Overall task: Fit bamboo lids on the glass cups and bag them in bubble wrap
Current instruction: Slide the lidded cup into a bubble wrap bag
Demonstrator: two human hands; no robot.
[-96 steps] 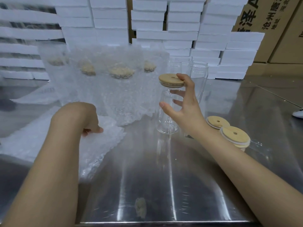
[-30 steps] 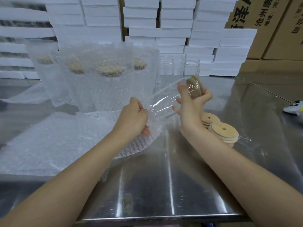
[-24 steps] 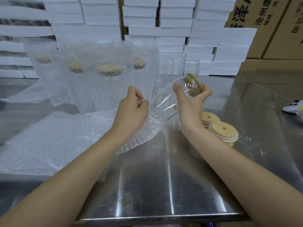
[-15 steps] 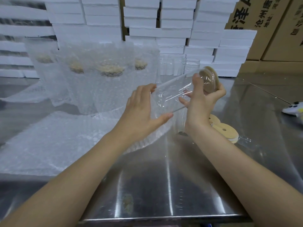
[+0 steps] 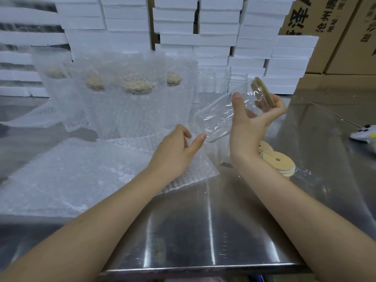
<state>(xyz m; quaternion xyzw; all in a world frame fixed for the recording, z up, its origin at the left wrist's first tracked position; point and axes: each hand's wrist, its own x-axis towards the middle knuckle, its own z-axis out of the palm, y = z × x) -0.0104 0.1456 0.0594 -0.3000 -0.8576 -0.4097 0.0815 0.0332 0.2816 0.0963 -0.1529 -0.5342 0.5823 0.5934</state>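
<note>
Far left on the worktop (image 5: pixel 203 231) we note flat bubble wrap (image 5: pixel 67 176), with bagged cups (image 5: pixel 136 102) standing behind it. Our left hand (image 5: pixel 175 153) hovers over a bubble bag (image 5: pixel 195 171), fingers curled and thumb out toward the cup's base; we cannot tell if it pinches anything. Our right hand (image 5: pixel 250 123) has its fingers clamped on the glass cup (image 5: pixel 219 119), tilted in the air with its bamboo lid (image 5: pixel 262 94) fitted. Loose lids (image 5: pixel 278 161) lie just right.
</note>
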